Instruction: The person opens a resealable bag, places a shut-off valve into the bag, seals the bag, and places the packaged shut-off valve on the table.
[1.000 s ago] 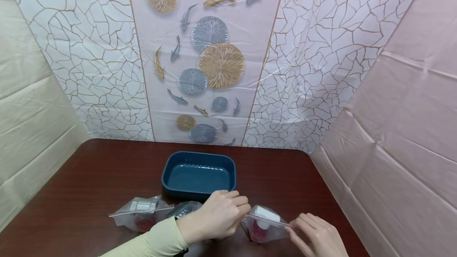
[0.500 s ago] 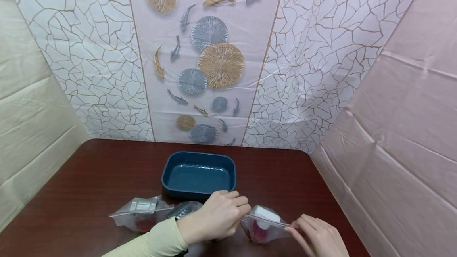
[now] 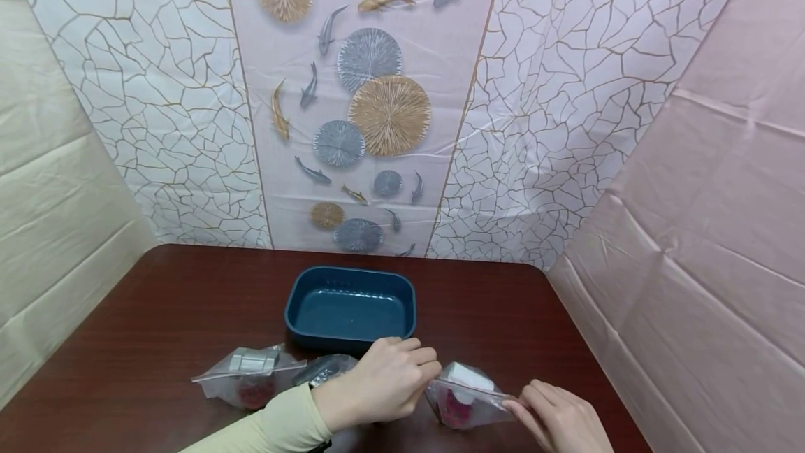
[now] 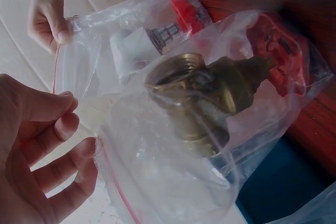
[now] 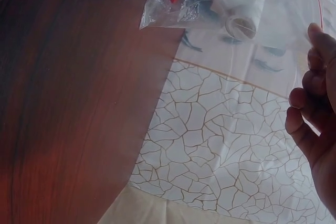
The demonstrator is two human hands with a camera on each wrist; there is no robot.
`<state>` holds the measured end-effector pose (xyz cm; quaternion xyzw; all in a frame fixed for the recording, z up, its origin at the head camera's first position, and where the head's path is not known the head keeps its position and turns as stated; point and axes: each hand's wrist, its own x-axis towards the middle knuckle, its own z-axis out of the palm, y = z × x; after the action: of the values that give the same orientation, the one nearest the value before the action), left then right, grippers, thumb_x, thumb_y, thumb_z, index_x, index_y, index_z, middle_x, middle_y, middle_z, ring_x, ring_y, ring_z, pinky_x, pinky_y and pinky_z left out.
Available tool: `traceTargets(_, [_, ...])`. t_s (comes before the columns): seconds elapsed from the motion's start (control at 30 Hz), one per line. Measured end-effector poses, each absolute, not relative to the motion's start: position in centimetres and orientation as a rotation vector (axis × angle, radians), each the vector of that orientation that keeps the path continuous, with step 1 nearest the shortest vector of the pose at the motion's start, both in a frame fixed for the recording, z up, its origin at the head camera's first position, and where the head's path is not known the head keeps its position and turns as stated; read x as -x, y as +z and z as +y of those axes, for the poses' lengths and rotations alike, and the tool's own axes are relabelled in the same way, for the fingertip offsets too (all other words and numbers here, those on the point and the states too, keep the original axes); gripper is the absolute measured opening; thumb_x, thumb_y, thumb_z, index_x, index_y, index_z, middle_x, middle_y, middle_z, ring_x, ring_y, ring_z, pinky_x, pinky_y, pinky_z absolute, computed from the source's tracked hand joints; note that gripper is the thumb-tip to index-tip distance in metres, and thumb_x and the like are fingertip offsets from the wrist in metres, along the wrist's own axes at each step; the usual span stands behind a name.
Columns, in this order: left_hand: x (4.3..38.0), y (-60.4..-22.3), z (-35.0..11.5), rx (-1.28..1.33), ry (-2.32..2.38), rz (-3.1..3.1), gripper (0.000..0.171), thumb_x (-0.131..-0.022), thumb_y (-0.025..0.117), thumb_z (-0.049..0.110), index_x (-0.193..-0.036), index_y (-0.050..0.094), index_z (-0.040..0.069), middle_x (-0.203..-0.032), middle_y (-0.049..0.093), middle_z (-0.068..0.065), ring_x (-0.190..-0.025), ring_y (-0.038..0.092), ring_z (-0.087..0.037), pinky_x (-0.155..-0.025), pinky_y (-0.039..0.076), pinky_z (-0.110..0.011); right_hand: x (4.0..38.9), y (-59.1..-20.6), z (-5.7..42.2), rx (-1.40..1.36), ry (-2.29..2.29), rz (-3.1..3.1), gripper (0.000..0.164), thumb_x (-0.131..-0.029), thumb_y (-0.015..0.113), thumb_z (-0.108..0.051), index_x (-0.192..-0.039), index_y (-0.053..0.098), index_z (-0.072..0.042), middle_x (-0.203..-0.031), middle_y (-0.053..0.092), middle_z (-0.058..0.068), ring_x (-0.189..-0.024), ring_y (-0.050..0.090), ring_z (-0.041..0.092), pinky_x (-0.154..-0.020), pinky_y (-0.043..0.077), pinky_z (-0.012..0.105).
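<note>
A clear zip bag (image 3: 468, 411) stands at the right of the table, holding a white valve (image 4: 136, 48) with a red handle (image 4: 185, 14). My left hand (image 3: 390, 377) pinches the left end of its red-lined zip edge between thumb and index finger. The right hand (image 3: 556, 414) pinches the opposite end of that edge. In the left wrist view, a second zip bag (image 4: 152, 182) beside my left fingers contains a brass valve (image 4: 215, 95) with a red handwheel (image 4: 281, 53). The left forearm and hand mostly hide that bag in the head view.
An empty dark teal bin (image 3: 349, 313) stands behind the bags. Left of the forearm lies another zip bag (image 3: 251, 376) with a silvery fitting and something red inside. Part of a bag with a dark thing (image 3: 325, 368) shows behind the left wrist. Patterned cloth walls enclose the table (image 3: 157, 320).
The right hand has shifted very slightly to the right and down along the bag's zip end. My left hand and the other bags have stayed in place.
</note>
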<state>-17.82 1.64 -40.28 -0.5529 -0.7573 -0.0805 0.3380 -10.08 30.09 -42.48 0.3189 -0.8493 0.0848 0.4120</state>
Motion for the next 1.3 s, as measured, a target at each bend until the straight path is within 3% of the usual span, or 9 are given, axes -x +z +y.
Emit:
traceTargets(0.43, [17.8, -40.7, 1.5, 1.447, -0.229, -2.002, 0.007, -0.082, 0.057, 0.017, -0.081, 0.061, 0.023, -0.076, 0.050, 0.011, -0.065, 0.045, -0.007, -0.045, 0.025, -0.016, 10.3, -42.8, 30.2, -0.844, 0.251, -2.114, 0.037, -0.092, 0.054, -0.040, -0.062, 0.039, -0.025, -0.067, 0.027, -0.017, -0.058, 0.024, -0.006, -0.050, 0.022, 0.013])
traceTargets(0.63, [17.8, -40.7, 1.5, 1.451, -0.248, -2.009, 0.007, -0.080, 0.058, 0.017, -0.078, 0.059, 0.024, -0.074, 0.048, 0.012, -0.064, 0.044, -0.007, -0.045, 0.025, -0.016, 10.4, -43.0, 30.1, -0.849, 0.278, -2.132, 0.033, -0.089, 0.059, -0.038, -0.064, 0.042, -0.026, -0.067, 0.029, -0.018, -0.058, 0.026, -0.007, -0.050, 0.023, 0.012])
traceTargets(0.87, [17.8, -41.0, 1.4, 1.452, -0.321, -2.049, 0.008, -0.084, 0.060, 0.021, -0.078, 0.062, 0.025, -0.074, 0.048, 0.014, -0.064, 0.044, -0.005, -0.046, 0.029, -0.016, 10.1, -43.0, 30.2, -0.816, 0.313, -2.228, 0.006, -0.083, 0.069, -0.030, -0.083, 0.063, -0.031, -0.079, 0.047, -0.025, -0.068, 0.042, -0.010, -0.057, 0.038, 0.014])
traceTargets(1.03, [17.7, -41.1, 1.3, 1.431, -0.345, -2.071, 0.005, -0.087, 0.060, 0.025, -0.083, 0.063, 0.024, -0.077, 0.051, 0.013, -0.066, 0.047, -0.004, -0.049, 0.034, -0.015, 10.1, -43.2, 29.8, -0.828, 0.341, -2.245, 0.011, -0.082, 0.070, -0.027, -0.092, 0.067, -0.029, -0.087, 0.053, -0.024, -0.076, 0.047, -0.009, -0.061, 0.041, 0.015])
traceTargets(1.3, [17.5, -41.1, 1.2, 1.425, -0.334, -2.079, 0.007, -0.086, 0.063, 0.029, -0.089, 0.064, 0.023, -0.079, 0.052, 0.012, -0.068, 0.049, -0.004, -0.050, 0.036, -0.017, 10.0, -43.3, 29.1, -0.818, 0.344, -2.273, 0.015, -0.082, 0.070, -0.028, -0.096, 0.066, -0.030, -0.088, 0.052, -0.026, -0.076, 0.046, -0.009, -0.061, 0.040, 0.014])
